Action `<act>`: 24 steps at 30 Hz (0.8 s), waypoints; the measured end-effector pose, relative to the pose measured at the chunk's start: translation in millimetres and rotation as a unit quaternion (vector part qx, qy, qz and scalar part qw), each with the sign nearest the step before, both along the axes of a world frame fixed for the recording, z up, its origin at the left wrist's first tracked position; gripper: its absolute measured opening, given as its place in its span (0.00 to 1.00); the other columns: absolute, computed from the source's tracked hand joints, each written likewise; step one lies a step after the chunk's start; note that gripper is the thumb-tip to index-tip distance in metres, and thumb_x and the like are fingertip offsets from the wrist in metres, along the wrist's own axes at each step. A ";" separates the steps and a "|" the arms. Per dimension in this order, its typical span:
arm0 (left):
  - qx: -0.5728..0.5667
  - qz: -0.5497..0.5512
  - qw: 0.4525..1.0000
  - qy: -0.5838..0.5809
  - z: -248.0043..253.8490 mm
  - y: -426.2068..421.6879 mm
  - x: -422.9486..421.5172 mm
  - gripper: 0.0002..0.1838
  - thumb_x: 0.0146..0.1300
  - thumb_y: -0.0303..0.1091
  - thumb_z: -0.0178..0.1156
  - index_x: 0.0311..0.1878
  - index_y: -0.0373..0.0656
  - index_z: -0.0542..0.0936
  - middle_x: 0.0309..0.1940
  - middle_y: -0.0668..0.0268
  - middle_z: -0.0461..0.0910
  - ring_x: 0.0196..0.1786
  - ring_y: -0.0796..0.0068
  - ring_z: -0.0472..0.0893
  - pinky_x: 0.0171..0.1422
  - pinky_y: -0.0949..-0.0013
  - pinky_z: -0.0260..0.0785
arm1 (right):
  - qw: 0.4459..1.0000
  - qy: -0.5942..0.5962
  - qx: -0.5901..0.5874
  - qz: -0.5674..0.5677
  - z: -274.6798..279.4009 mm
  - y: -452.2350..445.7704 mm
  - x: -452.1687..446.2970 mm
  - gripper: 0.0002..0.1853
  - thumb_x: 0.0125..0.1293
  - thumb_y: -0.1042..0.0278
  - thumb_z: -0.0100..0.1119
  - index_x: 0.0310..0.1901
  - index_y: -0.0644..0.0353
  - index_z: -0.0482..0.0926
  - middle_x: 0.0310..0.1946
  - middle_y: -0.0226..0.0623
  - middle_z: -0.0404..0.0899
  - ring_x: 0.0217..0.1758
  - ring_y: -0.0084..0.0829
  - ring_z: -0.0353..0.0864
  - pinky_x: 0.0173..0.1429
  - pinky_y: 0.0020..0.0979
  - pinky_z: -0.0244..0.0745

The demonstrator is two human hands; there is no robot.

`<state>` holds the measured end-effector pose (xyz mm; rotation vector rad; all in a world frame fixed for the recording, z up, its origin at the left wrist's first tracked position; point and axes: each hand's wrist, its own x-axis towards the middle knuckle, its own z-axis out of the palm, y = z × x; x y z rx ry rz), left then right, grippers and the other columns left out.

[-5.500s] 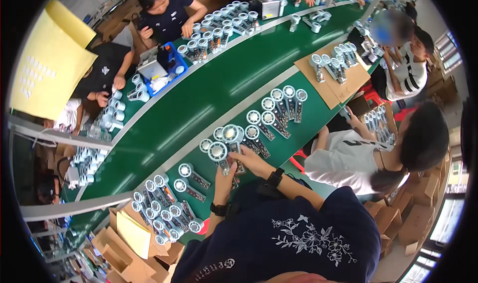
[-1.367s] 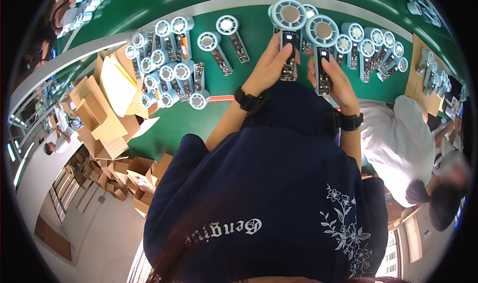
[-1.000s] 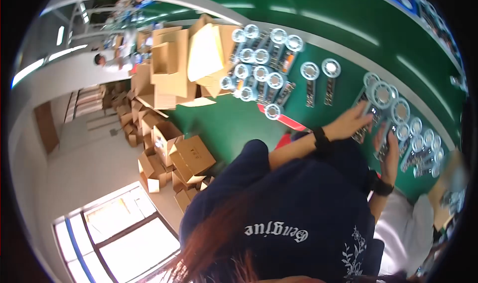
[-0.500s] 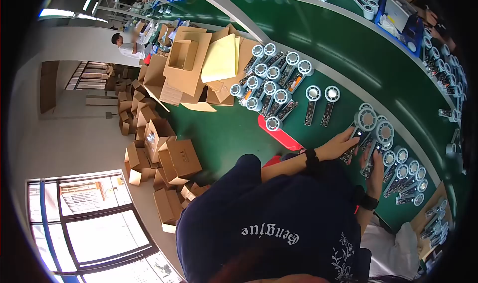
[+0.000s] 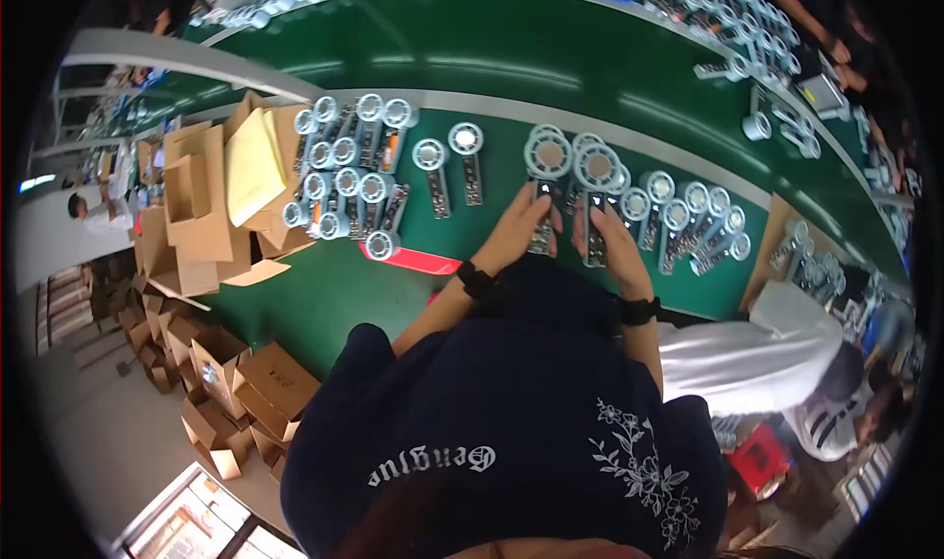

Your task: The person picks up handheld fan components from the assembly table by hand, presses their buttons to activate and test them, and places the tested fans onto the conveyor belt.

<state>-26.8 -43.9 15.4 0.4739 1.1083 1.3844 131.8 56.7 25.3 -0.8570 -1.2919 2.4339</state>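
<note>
Left hand [image 5: 516,229] grips the left fan [image 5: 548,154] by its handle; right hand [image 5: 617,248] has the right fan [image 5: 598,167] the same way. Both fans sit side by side over the middle of the table's [image 5: 511,123] near edge, heads toward the far edge, bare boards up, thumbs on or just above them. More fan heads [image 5: 620,177] crowd right behind; can't tell if any touch the held pair.

Likely failure modes: thumb pressing too hard on bare parts could damage a board; heads this close could knock together if either wrist twists; a forward push could shove the ones behind. Also the lowest fan of the left-end cluster [image 5: 382,244] lies right at the near edge, so a left sleeve or forearm sweep could tip it off.
</note>
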 end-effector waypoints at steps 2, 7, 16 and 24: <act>0.005 -0.014 1.000 -0.020 -4.9 0.7 0.0 0.16 0.74 0.40 0.40 0.58 0.41 0.63 0.30 0.61 0.74 0.21 0.71 0.77 0.26 0.73 0.71 | 1.000 -0.010 0.007 -0.013 6.4 -1.0 1.0 0.14 0.75 0.61 0.40 0.52 0.61 0.68 0.29 0.29 0.70 0.28 0.20 0.71 0.33 0.21 0.66; 0.009 -0.033 0.999 0.026 -6.4 8.5 -1.7 0.18 0.74 0.40 0.37 0.59 0.39 0.62 0.31 0.60 0.74 0.22 0.71 0.77 0.27 0.73 0.71 | 0.999 -0.010 0.033 -0.015 10.8 -0.8 2.8 0.15 0.75 0.60 0.38 0.52 0.63 0.68 0.29 0.29 0.69 0.28 0.20 0.70 0.34 0.21 0.66; 0.013 -0.047 0.999 0.005 -7.1 10.5 -1.4 0.19 0.74 0.40 0.36 0.61 0.38 0.61 0.32 0.60 0.74 0.22 0.71 0.77 0.27 0.72 0.71 | 0.999 0.011 -0.005 -0.040 5.0 -5.7 4.2 0.13 0.75 0.62 0.41 0.52 0.61 0.68 0.29 0.28 0.72 0.28 0.19 0.72 0.33 0.20 0.67; 0.035 -0.078 0.996 -0.013 -9.3 12.1 -0.5 0.20 0.74 0.39 0.38 0.63 0.38 0.60 0.35 0.59 0.74 0.23 0.70 0.77 0.28 0.71 0.72 | 0.998 0.027 -0.017 -0.047 8.2 -5.7 9.0 0.16 0.73 0.64 0.41 0.56 0.65 0.65 0.32 0.31 0.68 0.31 0.21 0.70 0.37 0.23 0.66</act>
